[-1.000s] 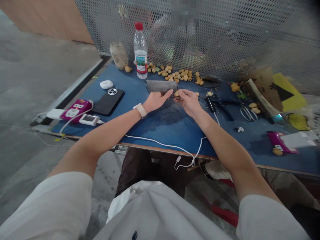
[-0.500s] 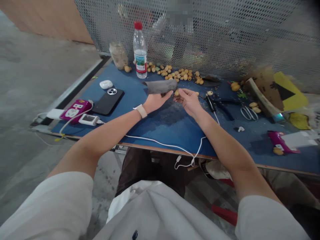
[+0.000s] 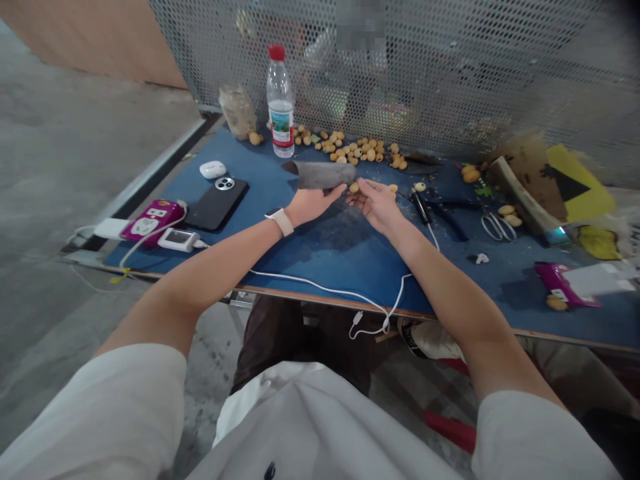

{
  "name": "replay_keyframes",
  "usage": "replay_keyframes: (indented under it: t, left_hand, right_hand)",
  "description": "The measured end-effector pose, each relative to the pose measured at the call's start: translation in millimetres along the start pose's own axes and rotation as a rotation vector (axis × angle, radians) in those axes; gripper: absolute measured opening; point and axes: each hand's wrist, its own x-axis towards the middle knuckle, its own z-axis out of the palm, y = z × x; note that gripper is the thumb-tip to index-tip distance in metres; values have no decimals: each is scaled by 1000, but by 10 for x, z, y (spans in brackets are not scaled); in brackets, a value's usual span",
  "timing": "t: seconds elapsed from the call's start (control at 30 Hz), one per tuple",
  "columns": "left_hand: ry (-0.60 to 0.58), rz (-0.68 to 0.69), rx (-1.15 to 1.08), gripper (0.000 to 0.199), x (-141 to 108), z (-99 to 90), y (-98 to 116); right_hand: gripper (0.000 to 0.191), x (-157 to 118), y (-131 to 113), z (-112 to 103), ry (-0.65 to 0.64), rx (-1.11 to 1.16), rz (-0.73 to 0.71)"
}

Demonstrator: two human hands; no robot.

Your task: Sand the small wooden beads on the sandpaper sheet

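Observation:
My left hand [image 3: 314, 205] is closed on a curled grey sheet [image 3: 320, 175], with the thumb along its near right edge; most of the fingers are hidden under it. At the sheet's right end, my right hand [image 3: 376, 202] pinches a small round yellowish-brown ball [image 3: 355, 187] like a nut or seed. Its surface is too small to read in detail. Behind the sheet lies a heap of similar yellowish balls [image 3: 371, 152]. To the right of my right hand is a black-handled tool with a white cable [image 3: 420, 208], near dark-handled pliers [image 3: 453, 220].
A water bottle [image 3: 281, 107] stands by the perforated metal screen [image 3: 430, 80]. A black phone [image 3: 217, 205], a white earbud case [image 3: 213, 170] and a purple power strip [image 3: 154, 220] lie left. Scissors [image 3: 498, 227] and a torn cardboard box [image 3: 530, 180] are right. A white cable [image 3: 320, 285] crosses the front edge.
The grey sheet has shifted and turned slightly in my left hand. My right hand stays at nearly the same place with the ball in its fingertips.

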Motion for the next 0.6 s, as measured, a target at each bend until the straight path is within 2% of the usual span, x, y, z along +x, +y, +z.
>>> replay_keyframes:
  t: [0.13, 0.3, 0.43, 0.53, 0.6]
  left_hand:
    - [-27, 19, 30, 26, -4, -50, 106]
    - [-74, 27, 58, 18, 22, -163, 184]
    - [-158, 100, -3, 26, 28, -205, 183]
    - [-204, 101, 22, 38, 28, -204, 197]
    - [-266, 80, 59, 38, 35, -214, 221]
  right_hand:
    - [71, 38, -34, -93, 45, -34, -16]
    - [68, 29, -103, -136, 67, 74, -74]
    - [64, 24, -91, -101, 58, 121, -129]
    - [72, 67, -36, -95, 120, 34, -232]
    - [75, 112, -13, -142, 186, -64, -348]
